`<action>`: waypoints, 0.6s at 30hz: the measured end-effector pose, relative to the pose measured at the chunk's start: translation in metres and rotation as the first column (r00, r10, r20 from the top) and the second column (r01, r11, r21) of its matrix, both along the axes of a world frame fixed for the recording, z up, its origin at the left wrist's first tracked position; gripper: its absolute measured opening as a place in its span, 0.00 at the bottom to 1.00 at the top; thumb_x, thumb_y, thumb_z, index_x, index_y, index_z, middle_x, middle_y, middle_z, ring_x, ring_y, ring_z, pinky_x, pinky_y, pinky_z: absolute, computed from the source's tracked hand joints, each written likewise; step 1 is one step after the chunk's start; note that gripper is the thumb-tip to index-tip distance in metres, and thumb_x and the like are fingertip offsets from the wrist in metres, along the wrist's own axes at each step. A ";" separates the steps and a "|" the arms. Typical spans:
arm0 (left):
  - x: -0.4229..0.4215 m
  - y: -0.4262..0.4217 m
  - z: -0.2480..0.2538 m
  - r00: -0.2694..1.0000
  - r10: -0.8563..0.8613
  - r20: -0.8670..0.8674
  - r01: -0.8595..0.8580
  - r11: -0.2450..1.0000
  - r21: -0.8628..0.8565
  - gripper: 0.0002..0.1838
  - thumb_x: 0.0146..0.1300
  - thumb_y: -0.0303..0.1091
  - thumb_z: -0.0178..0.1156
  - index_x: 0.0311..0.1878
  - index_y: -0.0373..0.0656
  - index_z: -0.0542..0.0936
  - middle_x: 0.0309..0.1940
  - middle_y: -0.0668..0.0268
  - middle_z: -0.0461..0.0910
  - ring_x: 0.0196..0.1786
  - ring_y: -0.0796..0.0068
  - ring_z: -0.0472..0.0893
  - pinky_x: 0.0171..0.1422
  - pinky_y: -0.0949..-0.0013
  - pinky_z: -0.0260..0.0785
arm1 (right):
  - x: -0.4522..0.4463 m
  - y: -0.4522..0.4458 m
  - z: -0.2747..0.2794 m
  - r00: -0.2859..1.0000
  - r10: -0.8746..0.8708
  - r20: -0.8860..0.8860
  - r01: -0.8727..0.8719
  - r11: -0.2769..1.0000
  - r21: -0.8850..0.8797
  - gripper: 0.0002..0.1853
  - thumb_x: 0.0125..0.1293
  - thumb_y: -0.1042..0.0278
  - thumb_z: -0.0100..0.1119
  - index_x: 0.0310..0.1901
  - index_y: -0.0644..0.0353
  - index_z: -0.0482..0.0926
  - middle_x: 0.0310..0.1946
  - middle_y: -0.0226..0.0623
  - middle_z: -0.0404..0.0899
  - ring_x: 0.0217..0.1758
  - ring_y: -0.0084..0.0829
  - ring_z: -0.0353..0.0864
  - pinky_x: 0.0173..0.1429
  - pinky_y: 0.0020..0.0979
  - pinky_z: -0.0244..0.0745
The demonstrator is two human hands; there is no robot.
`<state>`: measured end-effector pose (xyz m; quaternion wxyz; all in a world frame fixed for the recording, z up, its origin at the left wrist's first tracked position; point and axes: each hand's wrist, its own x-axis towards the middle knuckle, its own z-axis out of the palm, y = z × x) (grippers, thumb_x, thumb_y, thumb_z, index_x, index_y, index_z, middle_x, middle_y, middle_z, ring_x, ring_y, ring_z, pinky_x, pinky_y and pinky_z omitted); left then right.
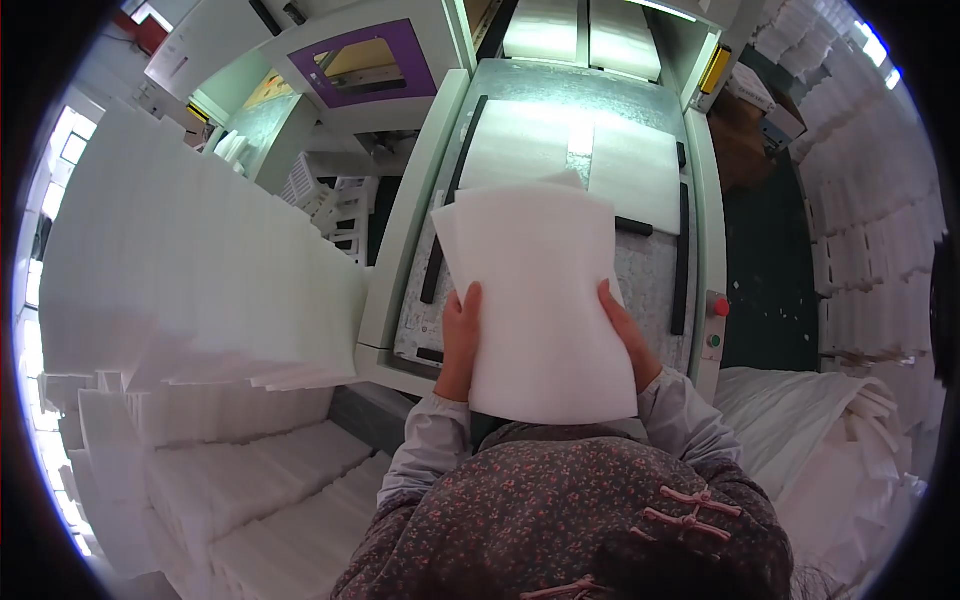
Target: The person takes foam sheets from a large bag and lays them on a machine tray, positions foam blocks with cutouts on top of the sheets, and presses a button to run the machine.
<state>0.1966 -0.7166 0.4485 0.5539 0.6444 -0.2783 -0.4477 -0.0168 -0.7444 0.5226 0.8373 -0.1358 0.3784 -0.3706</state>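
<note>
White foam sheets (545, 300) are held up in front of my body, a few of them fanned out at the upper left. My left hand (461, 335) is closed on their left edge, thumb on the front face. On the right edge my right hand (630, 330) grips the same sheets, its fingers hidden behind them. Beyond the sheets, on the metal machine bed (640, 275), lie two flat white sheets side by side, a left one (515, 145) and a right one (635, 175). Black strips (681, 260) stand along the bed.
A tall stack of white sheets (190, 260) rises at the left, with more stacks (250, 480) below it. Red and green buttons (716, 307) sit on the machine's right rail. White sheeting (820, 430) lies at the lower right. Further stacks (880, 230) line the far right.
</note>
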 end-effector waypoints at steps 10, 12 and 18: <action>0.059 0.008 0.022 0.733 0.229 0.641 -0.201 0.972 -0.119 0.13 0.64 0.38 0.57 0.41 0.37 0.71 0.30 0.66 0.72 0.30 0.77 0.67 0.36 0.74 0.63 | -0.084 -0.056 -0.066 0.911 -0.110 -0.398 -0.127 0.842 -0.524 0.10 0.66 0.67 0.54 0.43 0.62 0.78 0.33 0.30 0.76 0.31 0.18 0.71 0.33 0.18 0.67; 0.068 0.020 0.062 0.669 0.430 0.606 -0.249 0.898 -0.362 0.12 0.62 0.36 0.60 0.41 0.38 0.70 0.29 0.67 0.70 0.30 0.76 0.65 0.36 0.72 0.61 | -0.078 -0.064 -0.047 0.818 -0.166 -0.550 -0.313 0.674 -0.669 0.10 0.64 0.68 0.55 0.44 0.61 0.78 0.34 0.31 0.76 0.34 0.20 0.71 0.35 0.20 0.67; 0.076 0.034 0.115 0.323 0.616 0.718 -0.118 0.779 -0.615 0.12 0.61 0.30 0.58 0.44 0.36 0.70 0.32 0.65 0.71 0.31 0.75 0.67 0.37 0.74 0.63 | -0.050 -0.065 -0.079 0.436 -0.567 -0.699 -0.828 0.052 -0.558 0.20 0.52 0.72 0.60 0.49 0.49 0.80 0.46 0.32 0.75 0.48 0.33 0.68 0.52 0.32 0.67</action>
